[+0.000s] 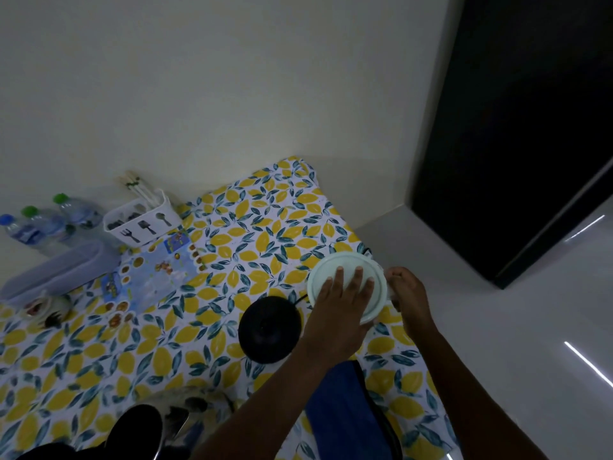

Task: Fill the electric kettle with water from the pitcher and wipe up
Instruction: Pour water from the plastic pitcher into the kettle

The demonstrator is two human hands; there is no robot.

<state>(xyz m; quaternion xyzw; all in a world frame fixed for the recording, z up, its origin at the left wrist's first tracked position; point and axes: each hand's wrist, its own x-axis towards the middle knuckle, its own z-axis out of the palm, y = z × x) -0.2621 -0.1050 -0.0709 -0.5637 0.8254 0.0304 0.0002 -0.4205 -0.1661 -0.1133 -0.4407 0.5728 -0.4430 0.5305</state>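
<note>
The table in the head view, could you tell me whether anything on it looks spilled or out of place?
No spill shows on the lemon-print tablecloth. The black kettle base sits bare, while the left hand presses the white pitcher lid and the right hand holds its side.

A round white plastic pitcher lid (335, 265) is set near the right edge of the lemon-patterned tablecloth (258, 234). A round black kettle base (268, 328) lies just left of it, a folded blue cloth (338, 413) before both.
</note>
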